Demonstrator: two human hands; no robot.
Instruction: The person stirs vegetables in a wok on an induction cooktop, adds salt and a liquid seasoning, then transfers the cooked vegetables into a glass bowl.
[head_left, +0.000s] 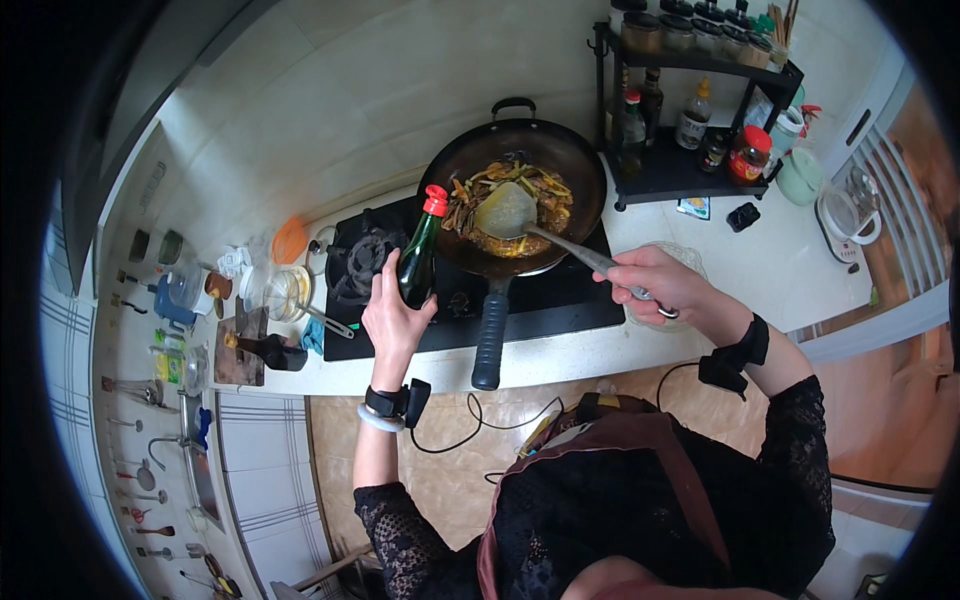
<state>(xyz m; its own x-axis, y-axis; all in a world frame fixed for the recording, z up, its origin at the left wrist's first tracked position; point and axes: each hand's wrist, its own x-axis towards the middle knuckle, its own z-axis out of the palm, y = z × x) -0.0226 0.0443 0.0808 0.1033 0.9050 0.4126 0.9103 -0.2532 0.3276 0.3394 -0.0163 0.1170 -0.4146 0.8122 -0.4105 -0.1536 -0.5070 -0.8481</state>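
My left hand (395, 315) grips a green glass bottle (420, 259) with a red cap, upright just left of the wok. In my right hand (651, 279) is the handle of a metal wok spatula (508, 211). Its blade rests among the cooked food (551, 187), brownish and yellow-green strips in sauce. The dark wok (577, 154) sits on the right side of a black gas hob (592, 300), its ribbed black handle (491, 337) pointing towards me. Whether the bottle's cap is open cannot be made out.
Left of the hob are a bare burner (369, 251), a glass bowl with a strainer (283, 294), a blue cloth (313, 335) and a dark bottle lying on a wooden cutting board (229, 367). A black spice rack (682, 184) stands at the right. Cables (480, 431) hang below the counter edge.
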